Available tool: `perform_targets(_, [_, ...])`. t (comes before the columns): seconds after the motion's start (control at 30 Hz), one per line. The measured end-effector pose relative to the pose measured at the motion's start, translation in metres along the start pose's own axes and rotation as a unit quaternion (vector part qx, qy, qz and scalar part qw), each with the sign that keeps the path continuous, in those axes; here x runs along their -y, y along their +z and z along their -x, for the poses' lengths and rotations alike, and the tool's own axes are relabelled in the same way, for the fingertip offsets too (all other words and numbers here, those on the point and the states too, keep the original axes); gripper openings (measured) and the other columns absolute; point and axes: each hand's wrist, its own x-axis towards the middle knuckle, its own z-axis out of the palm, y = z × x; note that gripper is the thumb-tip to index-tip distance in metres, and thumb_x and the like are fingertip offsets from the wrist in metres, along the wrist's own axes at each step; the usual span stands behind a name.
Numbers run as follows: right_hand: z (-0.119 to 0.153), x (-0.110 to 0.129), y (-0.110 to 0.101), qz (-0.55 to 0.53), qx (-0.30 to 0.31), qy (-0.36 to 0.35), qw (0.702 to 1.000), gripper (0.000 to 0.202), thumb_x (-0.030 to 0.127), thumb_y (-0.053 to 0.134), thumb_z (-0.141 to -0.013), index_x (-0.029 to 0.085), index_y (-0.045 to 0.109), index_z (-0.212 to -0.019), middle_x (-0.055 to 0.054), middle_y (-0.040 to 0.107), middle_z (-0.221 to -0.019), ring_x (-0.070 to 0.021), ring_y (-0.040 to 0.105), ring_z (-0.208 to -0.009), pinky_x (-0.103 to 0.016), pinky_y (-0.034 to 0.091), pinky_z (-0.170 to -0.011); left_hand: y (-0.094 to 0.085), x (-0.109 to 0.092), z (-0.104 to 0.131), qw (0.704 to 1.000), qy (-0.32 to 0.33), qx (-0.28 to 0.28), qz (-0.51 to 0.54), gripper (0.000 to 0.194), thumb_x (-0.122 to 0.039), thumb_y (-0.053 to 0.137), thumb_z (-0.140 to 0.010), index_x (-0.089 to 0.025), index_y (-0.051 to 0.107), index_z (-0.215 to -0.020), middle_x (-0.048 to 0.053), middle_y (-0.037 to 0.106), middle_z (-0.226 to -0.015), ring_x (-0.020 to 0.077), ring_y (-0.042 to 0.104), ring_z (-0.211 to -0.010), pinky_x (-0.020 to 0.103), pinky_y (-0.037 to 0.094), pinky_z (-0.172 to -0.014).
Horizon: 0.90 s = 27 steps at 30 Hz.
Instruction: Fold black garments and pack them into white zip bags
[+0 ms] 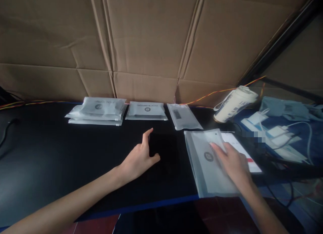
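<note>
The right hand (234, 163) grasps a frosted bag (202, 173) at the near right of the desk (63, 160), its thumb pressed on the front, presumably to pinch the soft plastic flat; the other fingers are mostly hidden, so whether they reach underneath I cannot tell. The bag lies over part of a white sheet (254, 167), its near end reaching the desk's edge. The left hand (138, 160) holds nothing: index finger extended, thumb spread, it hangs left of the bag, a pose that seems to leave it free to take the other side. Along the far edge sit a stack (97, 111) of similar bags, a middle bag (146, 111) and a slanted bag (185, 116), likely set there to spare the near space. The cup (234, 103) and chargers (280, 134) stay to the right, apart from the hands.
</note>
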Motion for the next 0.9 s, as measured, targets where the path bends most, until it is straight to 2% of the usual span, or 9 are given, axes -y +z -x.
perform_targets(0.13, [-0.004,-0.012,-0.007,0.056,-0.088,0.041,0.994,0.061,0.065,0.038,-0.086,0.015,0.055,-0.117,-0.015,0.070,-0.085,-0.0327,0.065,-0.070,-0.038,0.043,-0.058,-0.004,-0.001,-0.003,0.980,0.002,-0.051,-0.192,0.080,-0.034,0.053,-0.083,-0.015,0.008,-0.146,-0.002,0.059,-0.066,0.0238,0.065,-0.058,0.032,0.048,-0.056])
perform_targets(0.27, [-0.005,-0.002,0.001,-0.026,-0.172,-0.113,0.978,0.069,0.068,0.037,-0.085,0.013,0.050,-0.125,-0.020,0.062,-0.116,-0.0346,0.059,-0.106,-0.044,0.048,-0.084,-0.008,0.000,-0.005,0.949,0.023,-0.126,-0.289,0.075,-0.038,0.056,-0.083,-0.017,0.019,-0.144,0.007,0.060,-0.096,0.0233,0.066,-0.073,0.030,0.050,-0.057])
perform_targets(0.33, [-0.004,0.004,0.012,-0.058,-0.149,-0.192,0.968,0.071,0.069,0.036,-0.085,0.014,0.050,-0.128,-0.020,0.054,-0.131,-0.0335,0.049,-0.122,-0.046,0.042,-0.097,-0.008,0.003,-0.006,0.937,0.068,-0.170,-0.297,0.071,-0.036,0.057,-0.084,-0.017,0.022,-0.142,0.010,0.055,-0.106,0.0230,0.064,-0.084,0.031,0.052,-0.061])
perform_targets(0.43, [-0.004,0.012,0.027,-0.051,-0.060,-0.237,0.968,0.073,0.070,0.034,-0.085,0.019,0.045,-0.135,-0.016,0.036,-0.147,-0.0341,0.033,-0.135,-0.055,0.031,-0.106,-0.004,0.006,-0.005,0.923,0.168,-0.194,-0.287,0.052,-0.031,0.053,-0.088,-0.016,0.036,-0.135,0.010,0.051,-0.111,0.0224,0.059,-0.098,0.034,0.053,-0.078])
perform_targets(0.53, [-0.003,0.017,0.037,-0.031,0.023,-0.236,0.971,0.072,0.070,0.031,-0.086,0.023,0.039,-0.141,-0.013,0.029,-0.152,-0.0337,0.022,-0.140,-0.061,0.021,-0.108,0.004,0.004,0.000,0.913,0.227,-0.172,-0.292,0.029,-0.029,0.049,-0.091,-0.016,0.053,-0.116,0.011,0.052,-0.116,0.0239,0.055,-0.105,0.039,0.051,-0.087])
perform_targets(0.6, [-0.004,0.018,0.040,-0.029,0.043,-0.231,0.972,0.072,0.070,0.031,-0.086,0.024,0.036,-0.142,-0.012,0.028,-0.152,-0.0326,0.020,-0.141,-0.062,0.019,-0.109,0.010,-0.001,0.004,0.913,0.240,-0.150,-0.295,0.022,-0.030,0.049,-0.092,-0.017,0.058,-0.107,0.011,0.055,-0.115,0.0243,0.055,-0.104,0.040,0.051,-0.085])
perform_targets(0.7, [-0.004,0.019,0.041,-0.028,0.029,-0.226,0.973,0.074,0.070,0.032,-0.086,0.023,0.038,-0.142,-0.012,0.030,-0.151,-0.0333,0.019,-0.141,-0.063,0.019,-0.108,0.019,-0.010,0.010,0.914,0.250,-0.121,-0.295,0.025,-0.035,0.051,-0.091,-0.016,0.060,-0.105,0.010,0.058,-0.112,0.0235,0.057,-0.098,0.040,0.052,-0.081])
perform_targets(0.8, [-0.003,0.020,0.041,-0.026,0.011,-0.230,0.973,0.074,0.070,0.033,-0.086,0.021,0.042,-0.140,-0.014,0.033,-0.150,-0.0347,0.022,-0.140,-0.064,0.021,-0.107,0.026,-0.020,0.015,0.909,0.246,-0.083,-0.327,0.038,-0.046,0.058,-0.085,-0.014,0.060,-0.106,0.011,0.060,-0.106,0.0257,0.059,-0.094,0.041,0.054,-0.076])
perform_targets(0.9, [-0.002,0.020,0.040,-0.029,0.004,-0.236,0.971,0.074,0.070,0.033,-0.086,0.020,0.042,-0.140,-0.015,0.034,-0.149,-0.0352,0.023,-0.139,-0.064,0.022,-0.107,0.031,-0.031,0.015,0.899,0.221,-0.040,-0.377,0.038,-0.046,0.060,-0.084,-0.013,0.061,-0.105,0.011,0.063,-0.099,0.0270,0.060,-0.089,0.039,0.056,-0.066])
